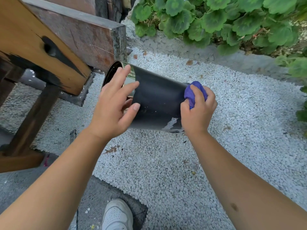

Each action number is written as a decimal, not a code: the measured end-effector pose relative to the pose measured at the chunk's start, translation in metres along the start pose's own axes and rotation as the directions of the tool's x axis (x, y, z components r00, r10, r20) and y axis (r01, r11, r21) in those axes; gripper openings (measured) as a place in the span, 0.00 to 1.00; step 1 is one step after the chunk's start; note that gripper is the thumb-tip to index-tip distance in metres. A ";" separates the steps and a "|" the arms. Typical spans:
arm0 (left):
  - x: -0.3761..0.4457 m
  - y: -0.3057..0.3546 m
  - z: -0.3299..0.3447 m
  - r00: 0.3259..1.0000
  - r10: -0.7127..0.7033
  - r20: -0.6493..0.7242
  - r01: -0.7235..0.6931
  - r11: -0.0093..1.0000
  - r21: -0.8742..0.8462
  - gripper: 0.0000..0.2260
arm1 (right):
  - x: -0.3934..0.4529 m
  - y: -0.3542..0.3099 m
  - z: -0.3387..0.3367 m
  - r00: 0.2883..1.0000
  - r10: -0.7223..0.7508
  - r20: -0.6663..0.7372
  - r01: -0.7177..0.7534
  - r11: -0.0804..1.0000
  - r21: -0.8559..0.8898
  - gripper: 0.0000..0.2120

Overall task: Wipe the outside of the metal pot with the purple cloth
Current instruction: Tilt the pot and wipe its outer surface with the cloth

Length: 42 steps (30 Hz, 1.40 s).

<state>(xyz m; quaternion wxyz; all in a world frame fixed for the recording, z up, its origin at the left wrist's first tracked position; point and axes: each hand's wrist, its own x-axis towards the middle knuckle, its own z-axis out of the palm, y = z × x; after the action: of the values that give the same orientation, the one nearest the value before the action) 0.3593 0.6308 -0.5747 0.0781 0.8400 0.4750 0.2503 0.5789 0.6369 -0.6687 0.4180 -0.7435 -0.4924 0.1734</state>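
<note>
A dark metal pot (157, 98) lies tipped on its side over white gravel, its open mouth facing left toward the wooden bench. My left hand (114, 103) rests against the pot's wall near the rim, fingers spread and fairly straight. My right hand (198, 112) grips a bunched purple cloth (193, 92) and presses it against the pot's base end. A pale scuffed patch shows low on the pot wall near the base.
A wooden bench (41, 47) with dark legs stands at the left, close to the pot's mouth. White gravel (166, 163) covers the ground. Green leafy plants (224, 19) grow at the top right. My white shoe (117, 214) stands on grey paving at the bottom.
</note>
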 end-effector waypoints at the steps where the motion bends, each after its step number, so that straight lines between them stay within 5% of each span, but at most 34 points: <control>1: -0.001 -0.001 0.002 1.000 -0.003 0.006 0.003 1.000 0.011 0.20 | 0.001 0.001 0.000 1.000 0.005 0.010 -0.005 1.000 -0.001 0.22; 7: 0.012 -0.004 0.006 0.997 -0.070 -0.028 0.068 0.996 -0.060 0.22 | 0.018 -0.016 -0.009 0.994 0.095 0.063 -0.102 0.985 0.137 0.21; 13: 0.016 -0.011 0.005 0.993 -0.092 -0.075 0.079 0.985 -0.153 0.30 | -0.021 -0.086 0.005 0.940 -0.331 0.077 0.306 0.923 0.234 0.21; 22: 0.010 -0.013 0.005 0.989 -0.120 -0.086 0.103 0.978 -0.181 0.33 | -0.029 -0.081 0.030 0.837 -0.547 0.008 0.545 0.834 0.084 0.19; 28: 0.013 -0.017 0.008 0.980 -0.172 -0.100 0.147 0.965 -0.219 0.28 | -0.011 -0.042 0.023 0.945 -0.325 0.041 0.324 0.946 0.030 0.20; 36: 0.017 -0.006 0.007 0.972 -0.219 -0.085 0.192 0.949 -0.249 0.20 | 0.005 -0.001 0.012 0.993 -0.108 0.042 0.107 0.994 0.014 0.21; 42: 0.017 -0.008 -0.002 0.982 -0.180 0.059 0.188 0.964 -0.188 0.32 | 0.011 0.009 0.005 0.995 0.014 0.096 -0.023 0.995 0.096 0.22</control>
<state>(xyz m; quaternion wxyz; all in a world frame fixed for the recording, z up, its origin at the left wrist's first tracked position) 0.3593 0.6488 -0.5701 0.1918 0.7857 0.5229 0.2693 0.5853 0.6473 -0.6774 0.4278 -0.7178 -0.4960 0.2362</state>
